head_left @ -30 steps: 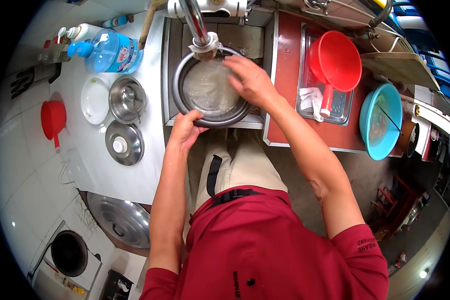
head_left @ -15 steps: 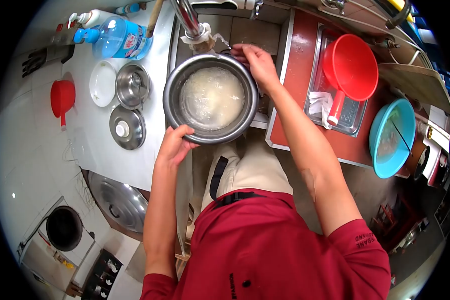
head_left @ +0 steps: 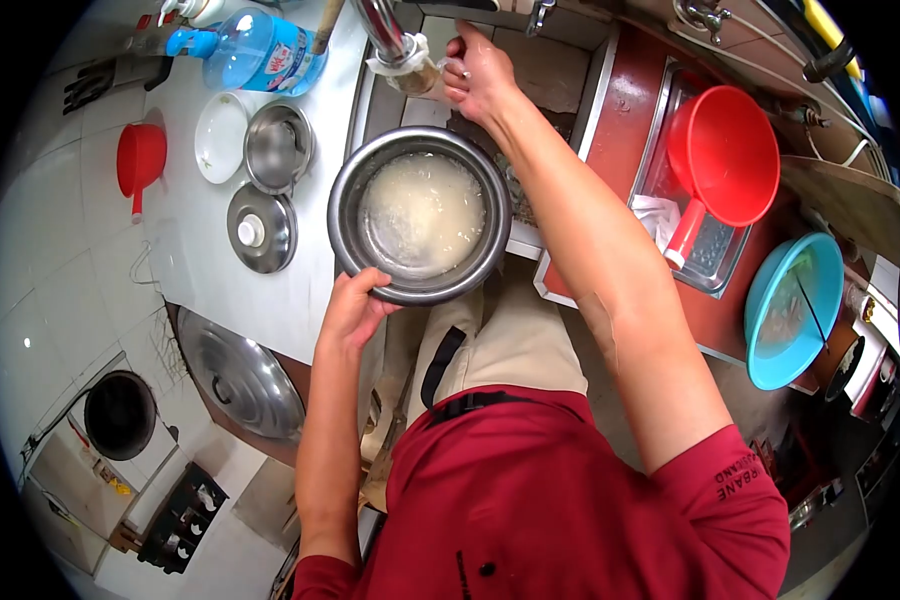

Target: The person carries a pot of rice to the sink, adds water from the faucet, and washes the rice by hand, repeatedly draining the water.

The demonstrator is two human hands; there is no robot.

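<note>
A dark grey round pot (head_left: 340,215) holds whitish rice (head_left: 425,210) in cloudy water, over the front of the sink (head_left: 595,95). My left hand (head_left: 358,308) grips the pot's near left rim, thumb on top. Beyond the pot, my right hand (head_left: 478,75) is raised beside the faucet (head_left: 400,50), its fingers curled; whether anything small is in them is hidden. The faucet has a pale wrapping at its spout, and no stream falls from it into the pot.
On the left counter (head_left: 315,280) are a blue bottle (head_left: 255,55), a white plate (head_left: 218,138), a steel bowl (head_left: 277,148) and a lid (head_left: 275,240). At right, a red ladle (head_left: 725,155) lies on a steel tray (head_left: 715,265), near a turquoise basin (head_left: 795,310).
My right hand has left the pot's rim and moved up beside the faucet, its fingers now curled. The pot, still held by my left hand, has come nearer to my body.
</note>
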